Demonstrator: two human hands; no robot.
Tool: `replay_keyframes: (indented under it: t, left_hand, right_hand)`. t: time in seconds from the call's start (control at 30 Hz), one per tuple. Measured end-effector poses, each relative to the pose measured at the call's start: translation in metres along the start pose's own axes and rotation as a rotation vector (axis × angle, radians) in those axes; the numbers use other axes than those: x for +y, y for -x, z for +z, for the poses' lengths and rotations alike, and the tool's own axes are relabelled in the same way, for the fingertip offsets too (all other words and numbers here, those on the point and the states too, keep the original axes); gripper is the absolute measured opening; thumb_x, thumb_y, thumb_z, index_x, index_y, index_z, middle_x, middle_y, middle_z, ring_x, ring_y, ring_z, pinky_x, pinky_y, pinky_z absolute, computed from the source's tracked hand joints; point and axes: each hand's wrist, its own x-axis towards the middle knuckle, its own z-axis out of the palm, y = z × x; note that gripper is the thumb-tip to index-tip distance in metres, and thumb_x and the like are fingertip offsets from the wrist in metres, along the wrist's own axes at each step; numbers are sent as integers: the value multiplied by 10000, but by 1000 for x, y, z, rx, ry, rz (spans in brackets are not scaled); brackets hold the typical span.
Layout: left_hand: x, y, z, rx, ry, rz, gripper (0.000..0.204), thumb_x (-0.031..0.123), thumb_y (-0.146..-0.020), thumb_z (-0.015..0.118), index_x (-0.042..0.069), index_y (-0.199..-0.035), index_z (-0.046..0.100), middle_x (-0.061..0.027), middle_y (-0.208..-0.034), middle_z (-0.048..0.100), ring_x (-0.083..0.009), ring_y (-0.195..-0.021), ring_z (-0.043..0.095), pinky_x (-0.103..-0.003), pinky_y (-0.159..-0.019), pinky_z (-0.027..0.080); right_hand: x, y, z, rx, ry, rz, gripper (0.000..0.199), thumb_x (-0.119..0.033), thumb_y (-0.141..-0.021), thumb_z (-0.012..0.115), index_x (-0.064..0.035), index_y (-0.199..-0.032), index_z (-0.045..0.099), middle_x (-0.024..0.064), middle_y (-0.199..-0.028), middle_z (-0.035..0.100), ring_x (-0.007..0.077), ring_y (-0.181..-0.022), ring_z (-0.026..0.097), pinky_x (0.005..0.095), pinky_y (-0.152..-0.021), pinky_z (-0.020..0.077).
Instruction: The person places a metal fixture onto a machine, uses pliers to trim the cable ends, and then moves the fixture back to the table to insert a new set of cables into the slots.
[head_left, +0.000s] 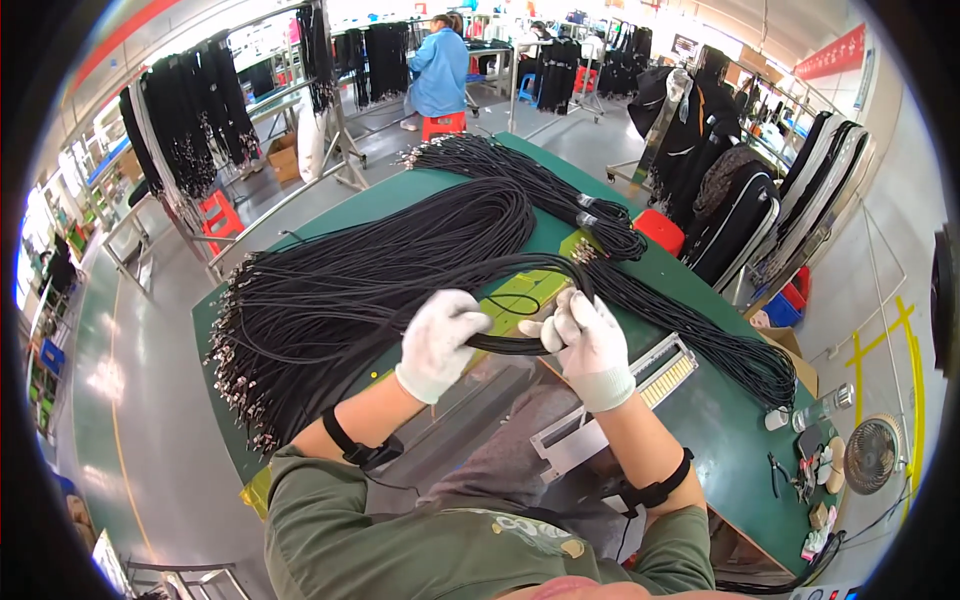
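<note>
Left of and beyond the cable pile (400,225), which serves as the landmark here, a rack holds hanging black cables (185,115). The pile itself lies on the green table (735,445), its pale-tipped ends fanned out at its left and its bends rounded at its far right.

At the pile's near right edge, the gloved left hand (440,335) is curled round a looped cable bundle (510,346). That bundle spans the gap to the right hand, and its upper run arches back over the pile. Beyond the pile, a person in a blue top (440,75) sits on a red stool. Right of the pile, the gloved right hand (592,345) grips the bundle's other end, thumb and fingers drawn together. The step in hand looks like gathering or arranging these strands; the next move would probably call for a firm grip on both sides, so that none slips out or snags on the pile.

Further right of the pile lie a metal tray with yellow strips (668,380), a second cable bunch (690,320) and pliers (775,475). As for writing, a red banner (835,52) on the wall far right of the pile carries pale characters too small to read; no brand or label can be made out on the cables.
</note>
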Motion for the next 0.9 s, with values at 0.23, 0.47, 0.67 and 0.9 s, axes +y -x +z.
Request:
replay_keyframes:
  t: [0.23, 0.47, 0.67, 0.9]
  left_hand:
    - [3, -48, -26, 210, -297, 265, 292, 230, -643, 752, 248, -934, 758, -76, -981, 624, -287, -1034, 594, -553, -1039, 349]
    - [-75, -33, -53, -58, -474, 163, 302, 155, -641, 732, 284, -908, 783, -8, -845, 607, -230, -997, 596, -552, -1055, 324]
    - [-143, -18, -150, 196, -654, 64, 284, 54, -617, 710, 180, -859, 788, -26, -837, 626, -259, -859, 614, -389, -767, 457]
    - [-170, -57, -142, 208, -816, 230, 248, 69, -635, 723, 210, -830, 780, 6, -849, 653, -223, -844, 615, -385, -767, 452]
  right_hand:
    - [-27, 23, 60, -190, 748, 110, 255, -247, -958, 617, -7, -1033, 576, 15, -620, 560, 128, -516, 527, 290, -650, 523]
    - [-43, 35, 29, -67, 468, -215, 280, -291, -980, 580, -16, -1033, 572, -46, -547, 414, 127, -494, 472, 361, -642, 514]
    - [-92, 59, -43, -62, 335, -355, 279, -339, -1021, 521, -70, -1067, 582, -80, -553, 383, 137, -573, 492, 404, -666, 519]
    - [-154, 86, -77, 646, 233, -653, 291, -286, -1070, 434, -37, -1140, 566, -85, -623, 350, 98, -604, 426, 237, -691, 444]
